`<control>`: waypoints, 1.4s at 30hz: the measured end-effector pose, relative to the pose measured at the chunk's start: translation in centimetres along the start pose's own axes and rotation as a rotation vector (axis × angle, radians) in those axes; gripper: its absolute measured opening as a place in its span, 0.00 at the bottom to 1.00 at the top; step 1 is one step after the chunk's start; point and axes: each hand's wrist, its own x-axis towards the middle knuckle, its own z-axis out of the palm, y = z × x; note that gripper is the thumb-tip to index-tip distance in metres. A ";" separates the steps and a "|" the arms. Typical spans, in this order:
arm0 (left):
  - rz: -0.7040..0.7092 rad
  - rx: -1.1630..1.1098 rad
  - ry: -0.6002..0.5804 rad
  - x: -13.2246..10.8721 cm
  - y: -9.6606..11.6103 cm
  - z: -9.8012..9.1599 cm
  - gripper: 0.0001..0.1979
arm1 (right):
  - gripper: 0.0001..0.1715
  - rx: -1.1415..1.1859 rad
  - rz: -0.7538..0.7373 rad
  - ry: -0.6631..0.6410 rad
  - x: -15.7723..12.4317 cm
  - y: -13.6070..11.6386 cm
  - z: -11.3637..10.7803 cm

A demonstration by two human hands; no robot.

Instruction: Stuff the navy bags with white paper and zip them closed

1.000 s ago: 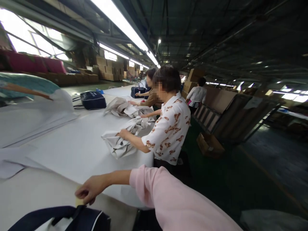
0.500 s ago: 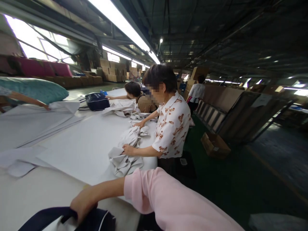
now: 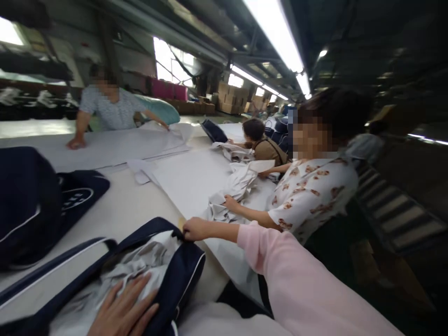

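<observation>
An open navy bag [image 3: 185,268] with white piping lies at the table's near edge, with crumpled light grey paper [image 3: 150,256] inside it. My left hand [image 3: 126,308] rests on that paper, its fingers spread. At the far end of the bag's opening, my right hand [image 3: 198,229] has its fingers closed on the bag's rim. A navy strap [image 3: 59,268] edged in white loops out on the left side of the bag.
More navy bags [image 3: 28,205] stand at the left. Large white sheets [image 3: 196,179] cover the table beyond. A person in a patterned shirt [image 3: 311,196] handles crumpled sheets at the right; another person [image 3: 112,107] leans on the far side.
The view has swung left, bringing my left hand, more of the bag and the left-hand bags into sight. My right hand is now at the far end of the bag's opening.
</observation>
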 end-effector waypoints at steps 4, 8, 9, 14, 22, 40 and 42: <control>-0.263 -0.072 -0.067 2.1 2.3 -2.4 0.14 | 0.16 0.132 0.118 0.031 -0.5 1.6 0.9; -0.329 -0.119 -0.107 3.1 3.2 -3.3 0.13 | 0.14 0.315 0.256 -0.058 -0.5 3.0 0.9; -0.331 -0.122 -0.110 3.1 3.2 -3.3 0.13 | 0.15 0.388 0.275 -0.082 -0.6 3.2 0.7; -0.329 -0.143 -0.098 2.5 3.1 -2.5 0.13 | 0.13 0.796 0.254 -0.033 -1.3 3.3 0.7; -0.370 -0.205 -0.099 1.8 2.2 -1.2 0.11 | 0.21 1.041 -0.030 0.053 -2.8 0.6 0.4; -0.694 -0.321 -0.182 4.7 3.8 -7.3 0.08 | 0.19 0.658 -0.668 0.082 -4.9 -10.4 -3.1; -0.839 -0.289 -0.080 5.1 3.7 -7.2 0.14 | 0.19 0.733 -0.650 0.137 -4.2 -9.9 -2.8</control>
